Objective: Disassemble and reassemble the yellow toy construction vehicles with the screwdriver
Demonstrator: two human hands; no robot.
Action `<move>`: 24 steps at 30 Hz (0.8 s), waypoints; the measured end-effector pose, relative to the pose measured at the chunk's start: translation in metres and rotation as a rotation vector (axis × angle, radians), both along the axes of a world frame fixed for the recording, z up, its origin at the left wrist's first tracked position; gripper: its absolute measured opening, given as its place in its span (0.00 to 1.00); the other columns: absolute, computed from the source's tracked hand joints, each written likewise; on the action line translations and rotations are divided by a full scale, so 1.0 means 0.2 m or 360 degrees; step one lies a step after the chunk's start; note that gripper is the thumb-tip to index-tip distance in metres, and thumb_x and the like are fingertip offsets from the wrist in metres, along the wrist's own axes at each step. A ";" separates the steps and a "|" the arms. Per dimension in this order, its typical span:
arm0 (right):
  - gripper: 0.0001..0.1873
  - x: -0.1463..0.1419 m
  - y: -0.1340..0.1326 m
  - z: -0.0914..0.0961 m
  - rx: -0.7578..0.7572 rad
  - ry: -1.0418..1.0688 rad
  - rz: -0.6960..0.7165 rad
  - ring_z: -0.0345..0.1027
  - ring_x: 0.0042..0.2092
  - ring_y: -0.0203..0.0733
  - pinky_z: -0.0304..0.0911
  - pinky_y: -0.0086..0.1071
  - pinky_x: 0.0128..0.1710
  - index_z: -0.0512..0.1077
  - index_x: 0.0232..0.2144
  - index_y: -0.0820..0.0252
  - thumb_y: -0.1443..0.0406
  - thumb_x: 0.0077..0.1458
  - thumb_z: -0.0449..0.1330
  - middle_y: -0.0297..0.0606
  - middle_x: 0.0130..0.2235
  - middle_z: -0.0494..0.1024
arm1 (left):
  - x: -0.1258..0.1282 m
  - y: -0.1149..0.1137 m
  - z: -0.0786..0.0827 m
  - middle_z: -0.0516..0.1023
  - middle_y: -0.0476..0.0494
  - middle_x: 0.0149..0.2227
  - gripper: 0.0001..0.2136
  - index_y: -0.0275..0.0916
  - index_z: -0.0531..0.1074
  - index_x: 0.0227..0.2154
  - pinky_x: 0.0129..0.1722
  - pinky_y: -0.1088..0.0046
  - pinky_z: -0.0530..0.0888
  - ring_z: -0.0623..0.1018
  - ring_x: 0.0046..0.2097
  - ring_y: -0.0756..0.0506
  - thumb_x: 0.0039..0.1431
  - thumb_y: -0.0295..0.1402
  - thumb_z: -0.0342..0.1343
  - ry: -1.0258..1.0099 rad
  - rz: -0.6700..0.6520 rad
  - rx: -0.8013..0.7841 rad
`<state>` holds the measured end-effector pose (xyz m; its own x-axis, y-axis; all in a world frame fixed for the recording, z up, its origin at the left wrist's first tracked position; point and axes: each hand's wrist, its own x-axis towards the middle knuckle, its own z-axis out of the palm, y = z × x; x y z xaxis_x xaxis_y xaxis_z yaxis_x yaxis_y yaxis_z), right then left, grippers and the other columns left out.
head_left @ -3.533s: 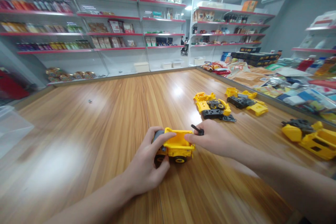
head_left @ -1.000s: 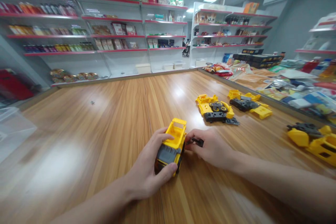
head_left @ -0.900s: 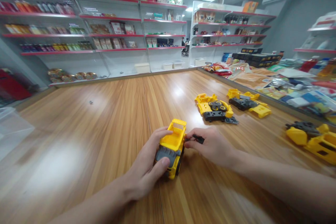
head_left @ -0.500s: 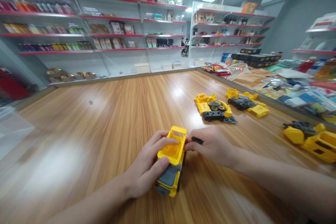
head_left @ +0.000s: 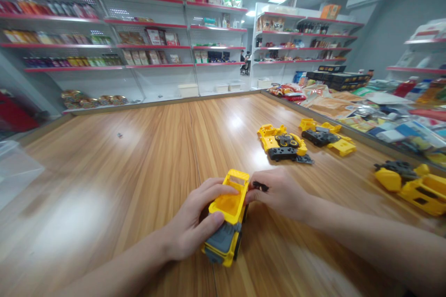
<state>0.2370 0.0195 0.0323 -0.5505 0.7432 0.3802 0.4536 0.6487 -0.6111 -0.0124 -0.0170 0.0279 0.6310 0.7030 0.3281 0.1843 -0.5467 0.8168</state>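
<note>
A yellow and grey toy dump truck (head_left: 228,236) stands on the wooden table in front of me, its yellow bed towards the far side. My left hand (head_left: 195,220) grips it from the left, with fingers over the bed and the thumb near the grey cab. On the other side, my right hand (head_left: 280,190) is closed in a pinch around a small black piece (head_left: 260,186), close against the right side of the bed. What kind of piece it is I cannot make out. The fingertips of this hand are partly hidden behind the truck.
Yellow and black toy vehicle parts lie in groups at the right: one pile (head_left: 284,143), a second pile (head_left: 327,137) and a third pile (head_left: 413,185). A clear plastic box (head_left: 17,171) stands at the left edge. Packaged goods (head_left: 331,100) lie beyond the table's right rim.
The truck has turned slightly, its cab end shifting a little to the left and nearer. Both hands keep their hold, with the right hand almost in the same place.
</note>
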 end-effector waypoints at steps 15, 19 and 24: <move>0.10 -0.01 0.02 -0.05 -0.0365 -0.0030 0.0122 0.70 0.32 0.34 0.60 0.24 0.32 0.75 0.36 0.60 0.61 0.62 0.57 0.31 0.32 0.78 | 0.01 -0.01 0.00 0.67 0.36 0.56 0.19 0.41 0.66 0.55 0.56 0.60 0.64 0.68 0.56 0.37 0.64 0.41 0.48 0.0051 0.0080 0.0062; 0.12 -0.01 0.02 -0.02 -0.0353 -0.0179 0.0044 0.71 0.34 0.37 0.61 0.28 0.34 0.74 0.36 0.60 0.58 0.61 0.57 0.34 0.34 0.79 | 0.02 -0.02 0.00 0.66 0.39 0.58 0.22 0.44 0.60 0.60 0.58 0.60 0.62 0.66 0.58 0.38 0.64 0.41 0.48 0.0039 0.0119 0.0055; 0.10 -0.01 -0.01 0.03 -0.0251 -0.0329 0.0123 0.71 0.35 0.39 0.62 0.29 0.35 0.72 0.39 0.58 0.61 0.64 0.53 0.36 0.35 0.79 | 0.03 -0.03 0.01 0.65 0.39 0.57 0.22 0.43 0.60 0.59 0.57 0.60 0.63 0.67 0.57 0.38 0.64 0.42 0.47 0.0025 0.0139 0.0023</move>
